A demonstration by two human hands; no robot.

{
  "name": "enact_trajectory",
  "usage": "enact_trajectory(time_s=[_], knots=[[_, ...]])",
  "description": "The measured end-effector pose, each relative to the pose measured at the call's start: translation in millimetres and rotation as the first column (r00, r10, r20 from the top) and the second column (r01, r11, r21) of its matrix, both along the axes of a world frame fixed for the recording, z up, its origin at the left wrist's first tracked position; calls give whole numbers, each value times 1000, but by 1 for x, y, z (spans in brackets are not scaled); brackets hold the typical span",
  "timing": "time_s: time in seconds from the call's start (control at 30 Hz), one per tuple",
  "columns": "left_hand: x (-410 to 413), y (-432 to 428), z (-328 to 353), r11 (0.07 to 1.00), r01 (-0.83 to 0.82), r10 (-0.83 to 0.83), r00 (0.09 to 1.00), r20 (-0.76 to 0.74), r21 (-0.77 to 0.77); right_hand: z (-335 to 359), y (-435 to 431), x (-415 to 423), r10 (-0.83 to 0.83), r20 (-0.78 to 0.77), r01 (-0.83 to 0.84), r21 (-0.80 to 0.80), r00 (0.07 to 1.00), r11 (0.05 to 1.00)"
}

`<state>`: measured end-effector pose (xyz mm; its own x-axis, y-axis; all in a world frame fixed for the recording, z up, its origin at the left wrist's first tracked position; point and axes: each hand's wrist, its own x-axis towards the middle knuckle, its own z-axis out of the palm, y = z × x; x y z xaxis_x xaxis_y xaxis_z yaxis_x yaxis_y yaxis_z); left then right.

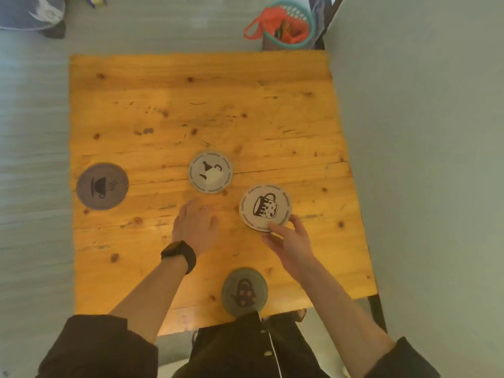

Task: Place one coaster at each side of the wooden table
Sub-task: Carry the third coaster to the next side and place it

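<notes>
The desk (pixel 207 105) is bare planked wood, orange-yellow, knotty and scratched, with a slight sheen. The mug coaster (pixel 265 207) looks like matt pale card or thin board with dark print; the grey coaster (pixel 102 186) looks matt as well. The watch strap (pixel 180 253) is matt black. The basket (pixel 296 23) looks like teal plastic.

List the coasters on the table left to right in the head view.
Steaming-cup coaster → pitcher-and-cup coaster → teapot coaster → mug coaster, held at its near edge by the right hand.
</notes>
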<state>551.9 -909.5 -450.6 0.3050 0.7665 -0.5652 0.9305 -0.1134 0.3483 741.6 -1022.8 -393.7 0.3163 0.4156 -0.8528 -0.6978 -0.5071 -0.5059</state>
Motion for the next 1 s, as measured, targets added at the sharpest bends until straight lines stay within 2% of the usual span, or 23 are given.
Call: enact_trajectory(time_s=[0.03,0.1,0.17,0.27,0.4,0.53,0.67,0.83,0.93,1.0], knots=[[14,-19,13,997,-34,40,994,100,-63,7,-22,6,-23,-19,24,20,1000,1000],[48,-58,41,943,-114,209,935,286,-313,18,-65,19,-63,-26,64,60,998,996],[85,-97,57,882,-129,323,866,382,-452,26,-105,29,-63,26,61,57,998,997],[139,-148,68,895,-155,340,845,413,-418,31,-164,49,-61,148,61,8,987,998],[198,-204,75,922,-77,248,870,427,-379,33,-238,95,-104,189,103,14,976,995],[246,-259,86,893,-32,252,862,439,-450,39,-312,163,-173,195,173,17,965,985],[289,-306,99,855,47,236,853,466,-517,53,-376,218,-88,273,96,-15,958,995],[328,-336,108,831,104,184,875,447,-546,57,-413,257,72,359,-50,-71,931,996],[341,-338,107,848,88,164,894,416,-523,51,-415,268,73,358,-53,-66,931,996],[347,-337,102,827,19,247,886,393,-562,47,-408,277,60,346,-40,-65,936,997]])
